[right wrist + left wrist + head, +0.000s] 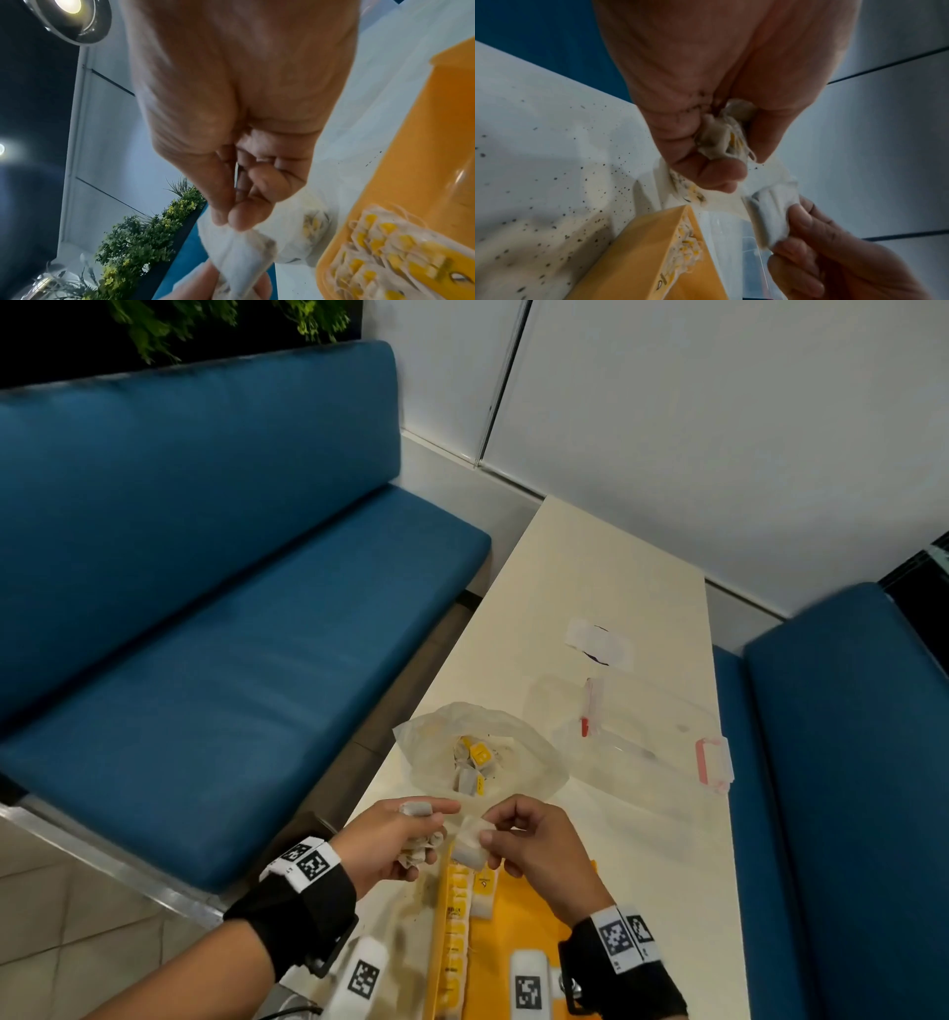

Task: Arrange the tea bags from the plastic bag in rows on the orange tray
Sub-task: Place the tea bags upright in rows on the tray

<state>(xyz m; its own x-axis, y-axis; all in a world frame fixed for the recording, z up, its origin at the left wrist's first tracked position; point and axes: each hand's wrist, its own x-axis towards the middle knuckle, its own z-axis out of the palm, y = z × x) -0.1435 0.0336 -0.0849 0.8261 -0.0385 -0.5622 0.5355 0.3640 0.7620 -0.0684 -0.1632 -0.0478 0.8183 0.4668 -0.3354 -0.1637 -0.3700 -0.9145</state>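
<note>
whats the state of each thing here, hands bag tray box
left hand: grips a bunch of tea bags
right hand: pinches one tea bag
plastic bag: open, tea bags inside
orange tray: partly filled, rows along its left side
clear box: lying on the table

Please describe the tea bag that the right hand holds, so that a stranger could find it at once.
Find the cream table, then the orange tray at its near end. Above the tray's far edge, the right hand pinches one white tea bag. Unlike its neighbours, it lies neither in a row nor in the plastic bag.

Tray (518,911) glossy plastic; tea bags (470,847) matt paper; bag (534,762) translucent plastic.
</note>
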